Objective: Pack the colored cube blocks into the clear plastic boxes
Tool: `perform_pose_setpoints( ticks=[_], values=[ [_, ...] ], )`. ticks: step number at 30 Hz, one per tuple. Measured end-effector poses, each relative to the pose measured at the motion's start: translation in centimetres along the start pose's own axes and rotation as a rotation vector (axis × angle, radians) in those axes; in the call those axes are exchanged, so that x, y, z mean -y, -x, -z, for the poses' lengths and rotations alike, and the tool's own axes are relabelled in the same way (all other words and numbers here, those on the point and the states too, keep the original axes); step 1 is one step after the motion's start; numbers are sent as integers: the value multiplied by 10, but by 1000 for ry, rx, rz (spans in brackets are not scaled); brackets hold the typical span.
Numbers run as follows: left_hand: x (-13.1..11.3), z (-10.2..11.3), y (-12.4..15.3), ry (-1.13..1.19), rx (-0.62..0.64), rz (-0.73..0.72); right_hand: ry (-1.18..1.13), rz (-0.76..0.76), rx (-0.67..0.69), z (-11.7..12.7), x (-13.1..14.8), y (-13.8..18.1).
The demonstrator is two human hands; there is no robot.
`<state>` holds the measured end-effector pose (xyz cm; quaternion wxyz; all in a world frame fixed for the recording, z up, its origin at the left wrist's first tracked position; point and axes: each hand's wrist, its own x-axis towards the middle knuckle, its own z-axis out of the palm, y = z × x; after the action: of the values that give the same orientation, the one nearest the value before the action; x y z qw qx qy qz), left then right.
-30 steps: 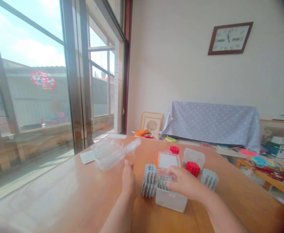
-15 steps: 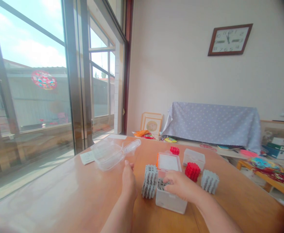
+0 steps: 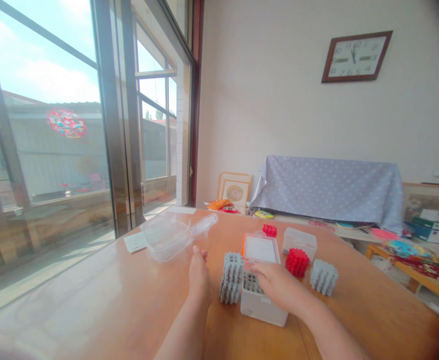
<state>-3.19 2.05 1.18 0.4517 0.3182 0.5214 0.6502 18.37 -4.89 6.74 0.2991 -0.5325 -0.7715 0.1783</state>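
Note:
My right hand is over a translucent plastic box, its fingers stretched apart at the opening. Grey lattice-like plastic pieces lie inside the box, partly hidden by the fingers. I see nothing gripped in this hand. My left hand is held on edge over the table, left of the box, thumb up and fingers loosely extended, holding nothing visible. Between the hands stands a tall stack of grey interlocking pieces. The box's hinged lid is tipped back on the far side.
Right of the box are a red block of pieces, a grey block and another clear box. A small red block sits farther back. An open clear container and a paper slip lie left on the wooden table.
My right hand has lifted slightly and its fingers have straightened, showing more of the grey pieces in the box. My left hand has hardly moved. The view has shifted slightly.

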Motion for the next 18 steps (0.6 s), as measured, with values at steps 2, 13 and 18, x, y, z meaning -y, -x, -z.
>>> perform_pose_setpoints(
  ticks=[2,13,18],
  values=[
    [2,0,-1,-9,1,10,-32,7,-14,3,-1,0],
    [2,0,0,3,30,18,-259,-297,-340,19,-58,36],
    [9,3,-5,-29,16,-19,-182,-353,-413,20,-67,45]
  ],
)
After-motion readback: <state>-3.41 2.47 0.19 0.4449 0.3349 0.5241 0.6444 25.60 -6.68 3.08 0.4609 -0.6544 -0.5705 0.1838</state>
